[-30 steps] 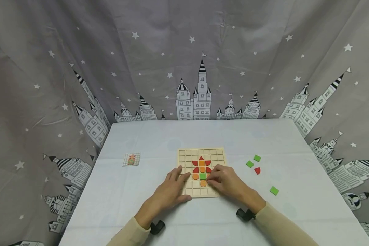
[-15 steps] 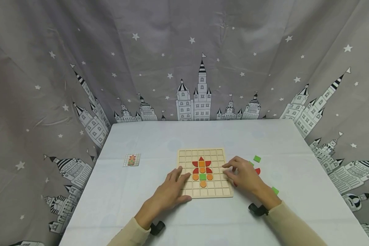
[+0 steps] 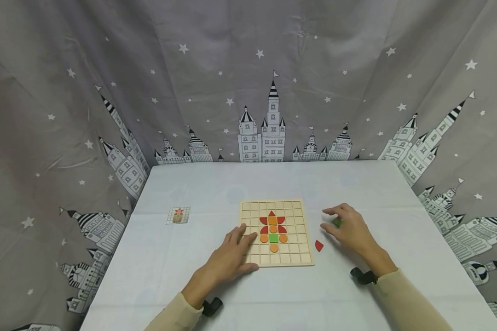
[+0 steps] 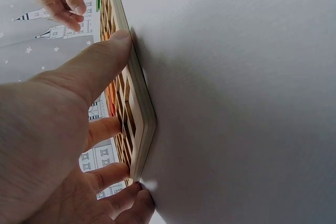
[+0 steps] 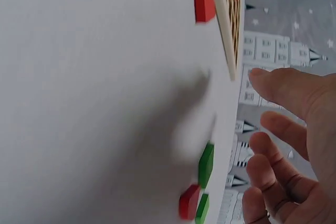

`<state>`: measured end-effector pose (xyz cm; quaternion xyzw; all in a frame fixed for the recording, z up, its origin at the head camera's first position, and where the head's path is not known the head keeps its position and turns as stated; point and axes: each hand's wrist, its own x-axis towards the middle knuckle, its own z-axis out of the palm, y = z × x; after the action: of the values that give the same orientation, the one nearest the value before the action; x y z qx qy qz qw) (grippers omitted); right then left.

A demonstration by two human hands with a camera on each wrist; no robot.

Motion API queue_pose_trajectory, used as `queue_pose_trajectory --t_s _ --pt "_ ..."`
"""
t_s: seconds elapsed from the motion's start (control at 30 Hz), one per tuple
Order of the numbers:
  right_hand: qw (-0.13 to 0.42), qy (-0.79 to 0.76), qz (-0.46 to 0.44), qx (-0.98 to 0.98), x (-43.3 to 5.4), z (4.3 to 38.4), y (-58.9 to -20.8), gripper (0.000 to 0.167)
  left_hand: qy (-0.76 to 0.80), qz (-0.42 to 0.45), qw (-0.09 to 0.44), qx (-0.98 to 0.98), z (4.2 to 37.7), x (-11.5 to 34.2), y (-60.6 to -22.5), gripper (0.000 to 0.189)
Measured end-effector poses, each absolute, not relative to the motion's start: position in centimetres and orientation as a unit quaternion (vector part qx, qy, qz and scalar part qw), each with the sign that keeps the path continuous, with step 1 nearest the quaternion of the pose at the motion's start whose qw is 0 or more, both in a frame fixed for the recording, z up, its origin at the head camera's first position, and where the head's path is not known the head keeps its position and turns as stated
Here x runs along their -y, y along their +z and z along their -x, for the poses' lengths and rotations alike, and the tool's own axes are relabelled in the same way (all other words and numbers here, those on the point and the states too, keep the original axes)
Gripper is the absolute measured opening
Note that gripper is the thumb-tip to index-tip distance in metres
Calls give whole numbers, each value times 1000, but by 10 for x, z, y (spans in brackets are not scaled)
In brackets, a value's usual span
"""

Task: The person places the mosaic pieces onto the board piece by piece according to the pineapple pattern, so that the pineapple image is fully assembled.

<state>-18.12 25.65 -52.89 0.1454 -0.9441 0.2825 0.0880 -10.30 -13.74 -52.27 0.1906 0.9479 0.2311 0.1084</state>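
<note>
My left hand rests on the left front part of a wooden grid board, fingers spread. In the left wrist view, the thumb touches the board's edge. On the board lie red curved pieces, a red triangle, an orange square, orange discs and a green square. My right hand hovers right of the board, thumb and fingers apart, above a green square tile. The right wrist view shows green tiles and a red piece on the table below it.
A red rounded wedge lies just off the board's right edge. To the left lies a small pattern card with a gridded flower picture. A white cloth covers the table; a grey castle-print curtain hangs behind.
My right hand has let go at the orange disc and moved off the board to the right, over the loose tiles. The red wedge beside the board has come into sight. My left hand stays put.
</note>
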Motion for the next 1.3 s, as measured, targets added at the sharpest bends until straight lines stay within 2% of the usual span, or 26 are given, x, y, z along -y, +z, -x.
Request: queue_pose_trajectory --t_s 0.33,0.57,0.7,1.07,1.3 --pt "31 245 -67 967 -276 183 -532 64 226 -189 107 -950 104 137 -524 90" --pt "12 229 -49 972 -282 183 -535 69 223 -188 107 -951 104 137 -524 90" --pt "9 231 -53 971 -284 182 -536 64 225 -188 108 -950 104 137 -524 90" --pt "26 273 -70 959 -283 182 -542 28 226 -192 105 -949 103 136 -522 90" --pt "31 280 -72 957 -283 184 -543 24 227 -192 104 -949 102 136 -522 90"
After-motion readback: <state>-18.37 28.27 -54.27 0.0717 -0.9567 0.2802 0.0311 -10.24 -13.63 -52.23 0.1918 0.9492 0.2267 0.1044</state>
